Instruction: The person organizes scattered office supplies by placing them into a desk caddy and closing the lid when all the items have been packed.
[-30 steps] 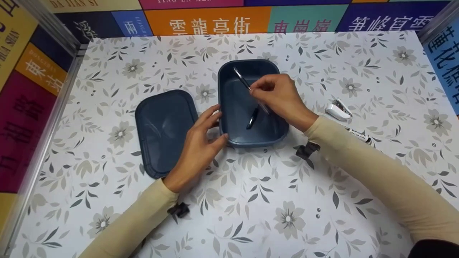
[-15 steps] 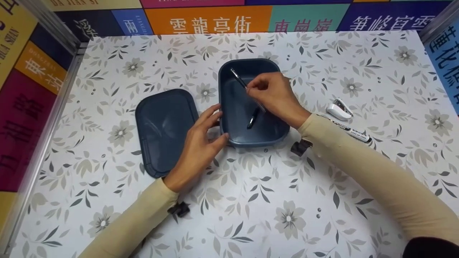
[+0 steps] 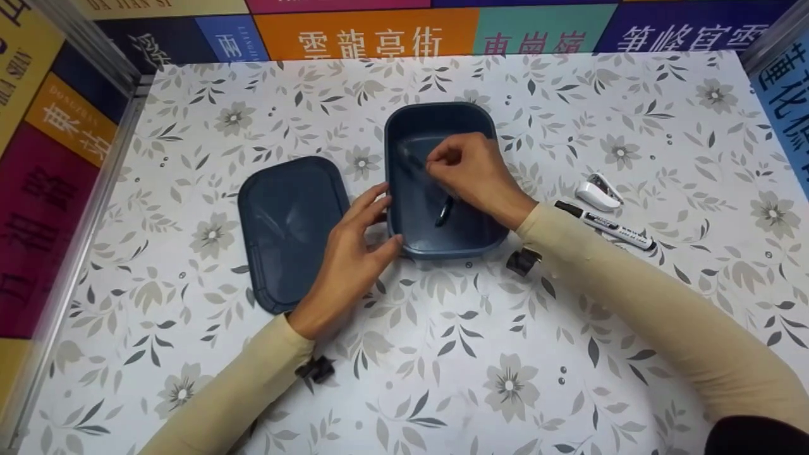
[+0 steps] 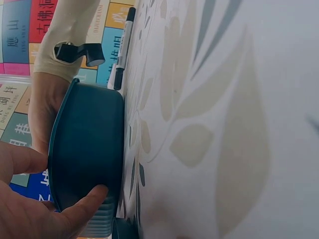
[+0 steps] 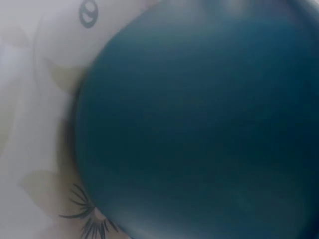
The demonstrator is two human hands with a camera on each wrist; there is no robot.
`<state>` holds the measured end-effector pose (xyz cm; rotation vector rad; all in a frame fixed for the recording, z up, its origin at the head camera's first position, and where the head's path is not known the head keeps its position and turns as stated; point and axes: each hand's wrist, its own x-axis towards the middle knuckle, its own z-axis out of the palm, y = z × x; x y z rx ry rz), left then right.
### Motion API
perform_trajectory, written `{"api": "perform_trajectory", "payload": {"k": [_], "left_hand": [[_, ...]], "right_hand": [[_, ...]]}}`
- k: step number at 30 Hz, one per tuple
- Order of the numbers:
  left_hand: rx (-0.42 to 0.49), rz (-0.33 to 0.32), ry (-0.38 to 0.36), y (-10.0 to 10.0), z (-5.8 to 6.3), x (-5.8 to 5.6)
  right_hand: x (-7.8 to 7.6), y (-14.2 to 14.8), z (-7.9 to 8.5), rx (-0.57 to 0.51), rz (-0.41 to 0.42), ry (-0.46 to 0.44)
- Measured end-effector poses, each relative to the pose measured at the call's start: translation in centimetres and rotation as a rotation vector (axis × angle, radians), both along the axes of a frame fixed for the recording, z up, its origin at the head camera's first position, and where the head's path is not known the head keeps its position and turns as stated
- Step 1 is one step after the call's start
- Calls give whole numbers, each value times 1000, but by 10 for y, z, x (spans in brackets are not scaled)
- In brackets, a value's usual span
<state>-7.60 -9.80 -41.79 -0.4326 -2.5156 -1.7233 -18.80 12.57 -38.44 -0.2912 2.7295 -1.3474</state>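
Drawn slightly inward, the right sleeve (image 3: 632, 303) now leaves the whiteboard marker (image 3: 618, 230) in view up to its black cap, and the blurred pen (image 3: 409, 156), sharp at the fingertips half a second ago, is only a dark streak lower inside the dark blue plastic box (image 3: 455, 254). The right hand (image 3: 477, 172) hangs over the cavity with thumb and forefinger brought together; whether they pinch that pen or have let it go I cannot tell. The left hand (image 3: 354, 253) has its thumb and fingers spread, tips touching the box's left side.

As for progress, one black pen (image 3: 444, 213) lies on the box floor, partly hidden by the right hand, and the blurred one looks nearly down too. Outside remain the marker and the white stapler (image 3: 599, 193), just beside each other on the floral tablecloth (image 3: 436, 392); the lid (image 3: 294, 227) is off, lying flat near the box on the left.

The right wrist crosses the box's right rim, and the left hand reaches over the gap between box and lid, its wrist above the lid's near corner. Broad cloth stretches toward the person, and the far table edge is well apart from the box
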Motion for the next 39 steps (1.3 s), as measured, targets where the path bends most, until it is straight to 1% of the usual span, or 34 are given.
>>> {"api": "perform_trajectory", "payload": {"k": [7,10,14,18,23,27,31,39], "left_hand": [[16,-3,-15,-1,0,0],[11,0,-7,-1,0,0],[-8,7,-1,-1,1,0],[3,7,-24,-1,1,-1],[13,7,-36,-1,1,-1],[2,10,-37,-1,2,-1],[-13,12,-21,0,1,-1],[-5,8,-33,1,1,0]], "right_hand": [[0,4,0,-44,21,-6],[2,8,3,-96,36,-6],[7,13,9,-199,60,-2],[11,18,12,-283,84,11],[16,24,12,-341,112,35],[21,29,11,-383,127,47],[25,35,10,-421,121,58],[34,49,13,-431,65,70]]}}
